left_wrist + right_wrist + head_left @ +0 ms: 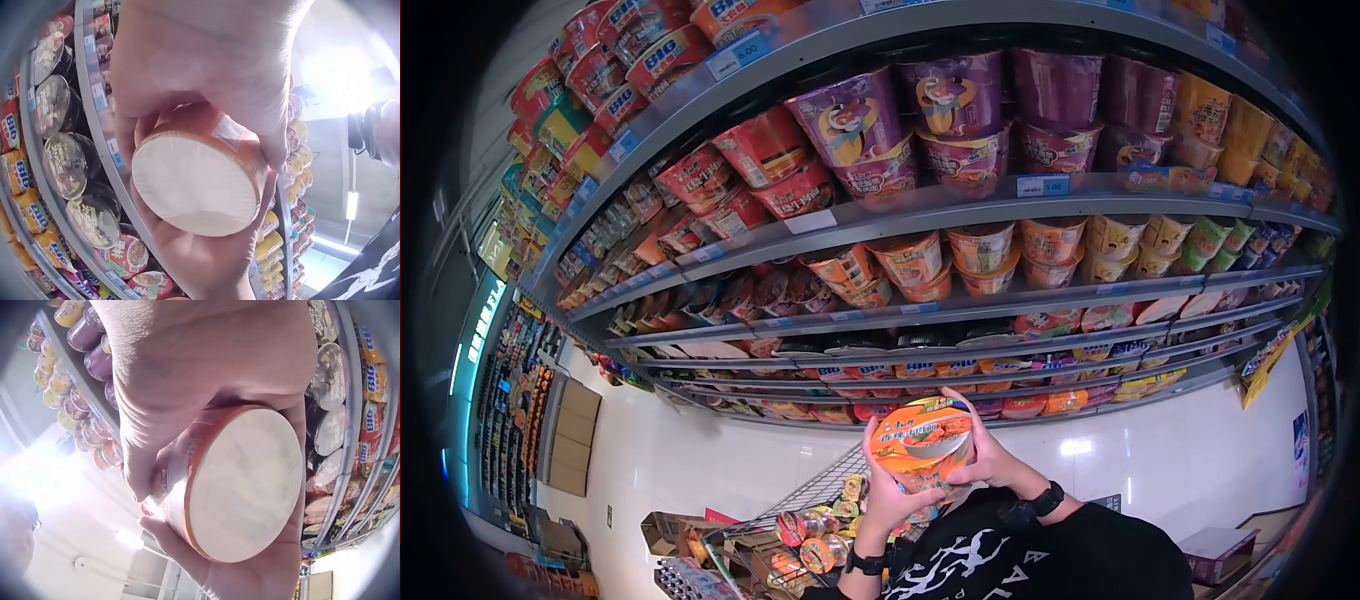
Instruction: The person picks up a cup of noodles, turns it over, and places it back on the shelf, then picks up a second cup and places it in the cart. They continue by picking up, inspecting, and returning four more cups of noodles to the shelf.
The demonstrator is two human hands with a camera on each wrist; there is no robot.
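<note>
**Both hands on one orange noodle cup, in front of the shelves**

In front of the stocked shelves, we see one orange noodle cup held up between two hands, above a wire cart.

Going left to right: the left hand comes up from below the cup, fingers curled round its lower-left side; the left wrist view shows the thumb and fingers wrapping the cup wall with the pale flat base facing that camera. Cup sits dead centre between the hands, touching both. The right hand grips the right side, fingers curled over the rim edge (right wrist view: same pale base, palm under it, fingers over the wall).

Key relation: the cup's axis is tilted, printed lid towards the head camera and the base pointing down and away towards the wrists. Neither hand is clearly nearer; both are in full contact, left lower, right slightly higher.

Rest: cup noodles in purple, red and yellow rows on the shelves, more packaged goods in the cart, black watch bands on both wrists.
</note>
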